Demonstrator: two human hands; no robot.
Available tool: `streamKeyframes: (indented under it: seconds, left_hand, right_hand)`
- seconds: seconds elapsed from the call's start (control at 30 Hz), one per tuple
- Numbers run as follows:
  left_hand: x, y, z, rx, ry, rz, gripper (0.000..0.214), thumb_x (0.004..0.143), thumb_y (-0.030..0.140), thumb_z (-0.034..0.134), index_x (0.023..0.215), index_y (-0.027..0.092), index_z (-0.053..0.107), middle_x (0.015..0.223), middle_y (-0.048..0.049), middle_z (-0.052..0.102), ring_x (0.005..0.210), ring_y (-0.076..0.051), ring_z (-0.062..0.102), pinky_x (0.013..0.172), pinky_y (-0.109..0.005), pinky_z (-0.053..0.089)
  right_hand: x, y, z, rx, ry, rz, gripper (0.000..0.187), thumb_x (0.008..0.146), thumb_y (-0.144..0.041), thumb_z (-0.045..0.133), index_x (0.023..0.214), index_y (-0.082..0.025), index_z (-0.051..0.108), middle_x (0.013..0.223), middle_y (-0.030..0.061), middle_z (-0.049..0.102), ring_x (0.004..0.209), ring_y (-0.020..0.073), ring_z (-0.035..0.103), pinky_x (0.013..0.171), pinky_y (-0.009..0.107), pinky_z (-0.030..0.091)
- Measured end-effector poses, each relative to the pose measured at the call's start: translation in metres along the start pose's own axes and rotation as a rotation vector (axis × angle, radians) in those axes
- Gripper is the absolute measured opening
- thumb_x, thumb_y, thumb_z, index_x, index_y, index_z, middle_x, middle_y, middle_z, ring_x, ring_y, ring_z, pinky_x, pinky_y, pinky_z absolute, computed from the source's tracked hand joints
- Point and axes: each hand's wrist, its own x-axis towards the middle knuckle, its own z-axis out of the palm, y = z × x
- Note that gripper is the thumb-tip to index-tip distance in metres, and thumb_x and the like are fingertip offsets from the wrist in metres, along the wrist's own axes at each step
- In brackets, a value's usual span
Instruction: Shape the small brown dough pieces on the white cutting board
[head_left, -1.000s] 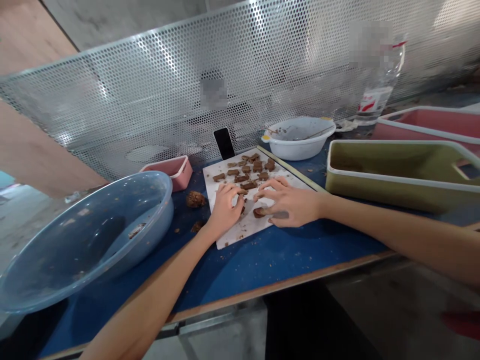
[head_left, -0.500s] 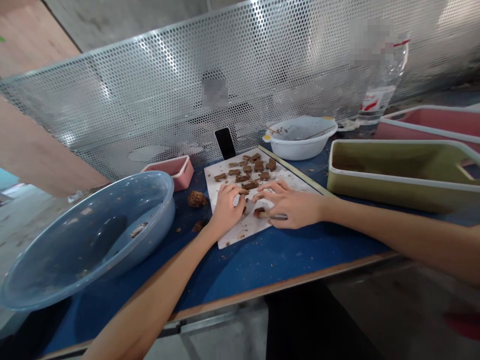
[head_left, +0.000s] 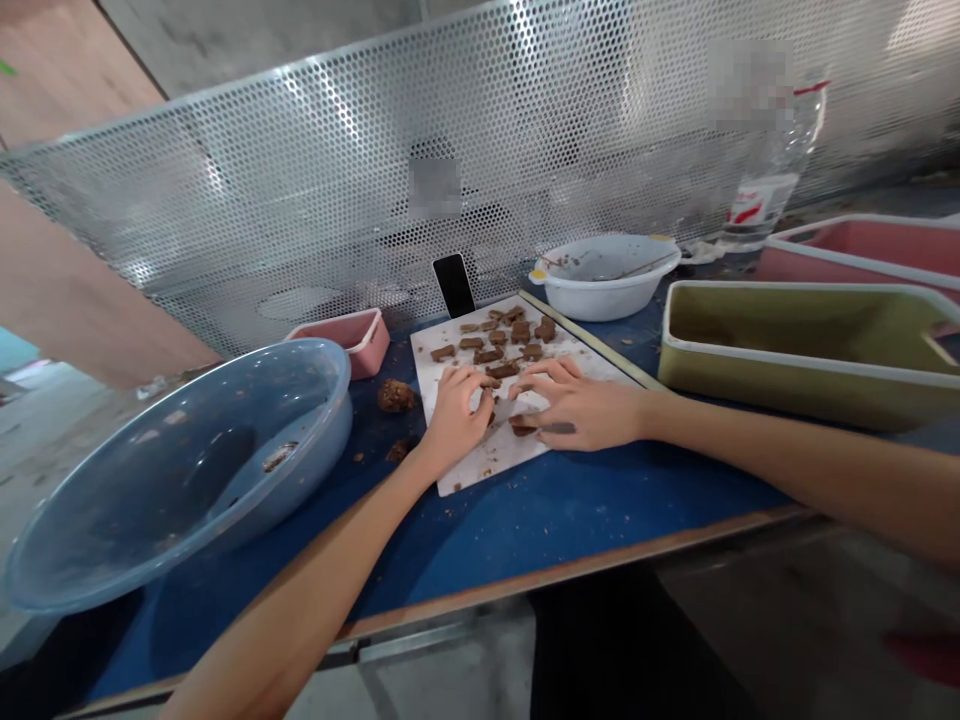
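A white board [head_left: 480, 470] lies on the blue table, with several small brown blocks [head_left: 520, 331] spread over its far half. On the board's left side, my left hand [head_left: 459, 415] is curled, thumb and fingertips closing about a small brown piece that is mostly hidden. Opposite it, my right hand [head_left: 589, 408] reaches in from the right with fingers spread, a gap showing between fingers and thumb. A dark brown piece [head_left: 521, 426] is at its thumb tip. A longer brown block [head_left: 502, 370] rests just beyond both hands.
A large blue basin [head_left: 300, 480] stands left, beside rough brown lumps [head_left: 396, 396] and a small pink box [head_left: 369, 350]. Behind the board are a phone [head_left: 454, 285] and a white tub [head_left: 607, 298]. A green bin [head_left: 795, 375] and a plastic bottle [head_left: 765, 205] stand right.
The view has shifted slightly. My right thumb has moved a little at the dark brown piece; my left hand keeps nearly the same pose.
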Motion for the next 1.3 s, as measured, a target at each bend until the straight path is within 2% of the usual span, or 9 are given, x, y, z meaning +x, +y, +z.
streamKeyframes:
  seconds: [0.1,0.27,0.4,0.63,0.8,0.9,1.1,1.2,1.3]
  left_hand:
    - [0.0003,0.0006,0.0000,0.003,-0.001,0.000,0.018,0.104,0.017,0.056,0.103,0.022,0.074,0.107,-0.0075,0.075,0.110,-0.029,0.064,0.104,-0.047,0.053]
    - [0.0004,-0.0014,-0.0005,0.022,0.000,0.006,0.017,0.104,0.018,0.057,0.105,0.022,0.073,0.109,-0.0076,0.075,0.111,-0.029,0.064,0.104,-0.047,0.053]
    - [0.0003,-0.0023,-0.0006,0.018,0.015,0.014,0.017,0.104,0.018,0.057,0.104,0.022,0.073,0.107,-0.0073,0.075,0.110,-0.029,0.064,0.103,-0.047,0.054]
    - [0.0000,-0.0014,0.0014,0.012,0.012,0.001,0.018,0.104,0.018,0.056,0.103,0.023,0.073,0.107,-0.0073,0.076,0.109,-0.029,0.064,0.104,-0.048,0.054]
    - [0.0008,-0.0019,0.0009,0.015,0.004,0.005,0.017,0.103,0.018,0.057,0.103,0.022,0.073,0.106,-0.0073,0.075,0.108,-0.029,0.065,0.102,-0.047,0.054]
    - [0.0013,-0.0026,-0.0001,0.019,0.007,0.010,0.017,0.103,0.019,0.056,0.103,0.022,0.073,0.107,-0.0073,0.076,0.108,-0.028,0.065,0.102,-0.046,0.053]
    - [0.0014,-0.0025,0.0001,0.003,0.018,0.005,0.018,0.103,0.019,0.056,0.103,0.022,0.073,0.106,-0.0076,0.076,0.108,-0.029,0.065,0.103,-0.048,0.053]
    - [0.0017,-0.0017,0.0000,0.000,0.020,0.007,0.018,0.103,0.019,0.055,0.102,0.022,0.073,0.106,-0.0076,0.076,0.108,-0.029,0.065,0.103,-0.048,0.053]
    - [0.0021,-0.0015,-0.0004,0.001,0.021,0.002,0.017,0.102,0.019,0.056,0.102,0.023,0.072,0.105,-0.0074,0.076,0.108,-0.029,0.066,0.103,-0.048,0.054]
  right_hand:
    - [0.0004,-0.0021,-0.0003,-0.076,0.008,-0.027,0.035,0.110,-0.036,0.059,0.137,-0.030,0.081,0.155,0.0145,0.059,0.150,0.0425,0.041,0.118,0.066,0.041]
    - [-0.0021,-0.0039,-0.0022,-0.163,0.083,-0.063,0.046,0.111,-0.040,0.058,0.154,-0.026,0.069,0.147,0.0179,0.063,0.134,0.0386,0.051,0.113,0.063,0.043]
    - [-0.0019,-0.0039,-0.0036,-0.095,0.064,-0.045,0.038,0.111,-0.040,0.059,0.142,-0.032,0.077,0.150,0.0154,0.059,0.137,0.0384,0.047,0.114,0.063,0.043]
    - [0.0016,-0.0066,-0.0017,-0.002,0.003,-0.017,0.031,0.112,-0.038,0.058,0.128,-0.031,0.084,0.152,0.0135,0.059,0.148,0.0411,0.039,0.117,0.065,0.041]
    - [0.0002,-0.0071,-0.0045,-0.115,0.069,-0.059,0.036,0.113,-0.042,0.057,0.137,-0.026,0.078,0.140,0.0164,0.063,0.134,0.0378,0.048,0.111,0.060,0.042]
    - [-0.0012,-0.0048,-0.0074,-0.142,0.139,-0.038,0.036,0.114,-0.041,0.055,0.139,-0.027,0.077,0.137,0.0158,0.063,0.128,0.0356,0.050,0.108,0.057,0.042]
    - [0.0006,-0.0049,-0.0094,-0.086,0.086,-0.022,0.030,0.112,-0.040,0.059,0.121,-0.028,0.085,0.139,0.0141,0.064,0.133,0.0362,0.049,0.109,0.057,0.042]
    - [0.0012,-0.0067,-0.0098,-0.086,0.063,-0.024,0.029,0.112,-0.039,0.060,0.119,-0.027,0.086,0.142,0.0137,0.065,0.139,0.0383,0.047,0.111,0.059,0.041]
    - [0.0003,-0.0074,-0.0093,-0.135,0.100,-0.013,0.028,0.111,-0.039,0.061,0.122,-0.028,0.084,0.141,0.0129,0.066,0.136,0.0385,0.049,0.110,0.060,0.040]
